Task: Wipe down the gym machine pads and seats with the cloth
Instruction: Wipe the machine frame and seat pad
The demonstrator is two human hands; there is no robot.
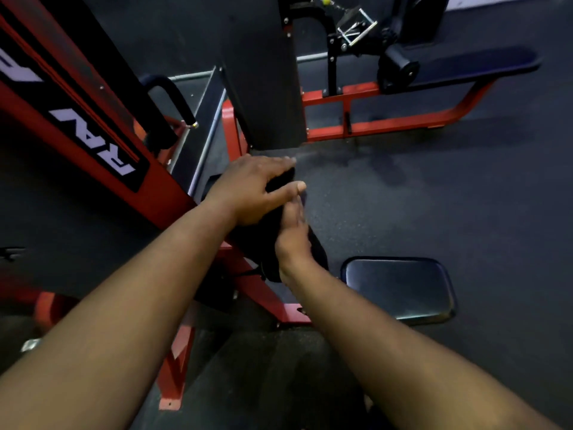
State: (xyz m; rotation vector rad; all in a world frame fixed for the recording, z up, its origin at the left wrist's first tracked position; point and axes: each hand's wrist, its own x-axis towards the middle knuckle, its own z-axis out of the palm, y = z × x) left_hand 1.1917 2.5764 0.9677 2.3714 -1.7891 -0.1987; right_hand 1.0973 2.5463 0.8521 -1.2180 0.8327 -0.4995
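- Clearly, both bare forearms reach forward and meet over a dark roller pad [316, 252], a cylindrical, matte black cushion on the red machine.
- The left hand [251, 187] lies on top, fingers stretched nearly straight, thumb [288, 189] out to the side, pressing a black cloth [279, 181] onto the upper end of the pad.
- Only a small, soft, crumpled fold of that cloth shows, between the fingers and the thumb.
- The right hand [293, 237] rests edge-on against the pad's side with its fingers fairly straight; whether it pinches any cloth I cannot tell.
- Just to the right, lower down, sits a seat pad [400, 290]: a rounded rectangle of smooth black vinyl with a faint sheen.
- The red steel frame [260, 293] runs under the hands in square-section painted tubes.
- On the left, a slanted red beam [93, 128] carries a black strip with white block letters.
- Farther off stands a long, flat, dark bench pad [483, 65] on another red frame.
- The floor [434, 187] is dark, speckled rubber.
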